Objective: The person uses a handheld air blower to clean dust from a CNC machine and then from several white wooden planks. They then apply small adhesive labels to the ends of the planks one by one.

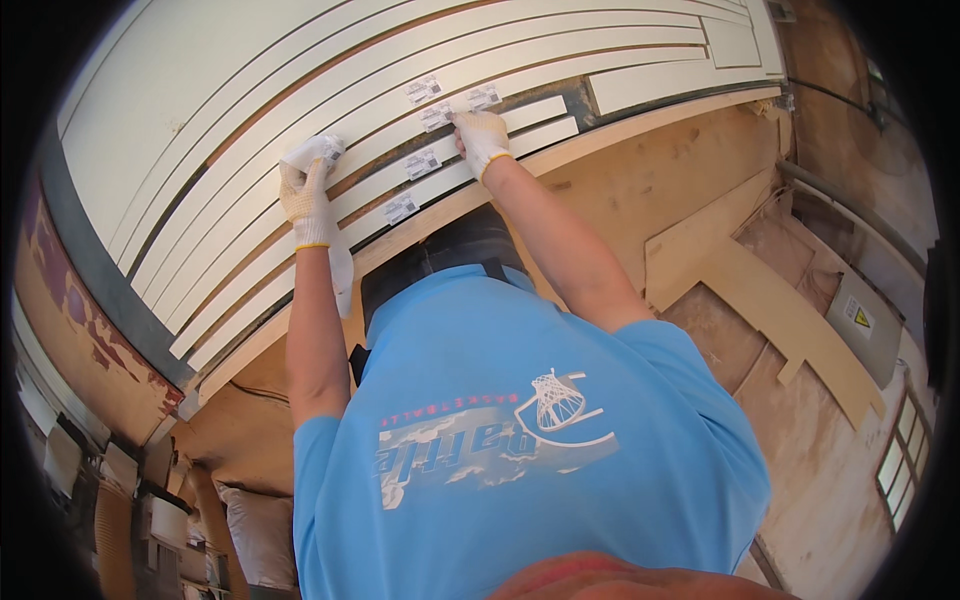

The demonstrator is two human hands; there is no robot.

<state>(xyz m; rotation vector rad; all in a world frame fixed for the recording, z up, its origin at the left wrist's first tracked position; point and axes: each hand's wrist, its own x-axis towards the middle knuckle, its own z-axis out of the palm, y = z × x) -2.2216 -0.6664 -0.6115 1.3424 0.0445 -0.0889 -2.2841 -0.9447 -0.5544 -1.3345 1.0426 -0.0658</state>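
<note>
My left hand [305, 200], in a white knit glove with a yellow cuff, is closed around a bunched roll of white labels [316, 152]. A white backing strip [341, 275] trails from it toward my waist. My right hand [481, 140], gloved alike, rests on the white boards with its fingers curled. Its fingertips touch the edge of a printed label [436, 117]; whether they pinch anything is hidden. Other labels lie stuck on long narrow white boards [370, 190]: one label [484, 97] just beyond my right hand, another [423, 89] farther off, and two nearer me.
The boards lie side by side with gaps on a dark-edged table [100, 235]. A wooden strip [640, 130] runs along its near edge. Wider white panels [650, 85] lie at the far right. Brown sheets [790, 300] lie on the floor at right; ducts [115, 520] stand lower left.
</note>
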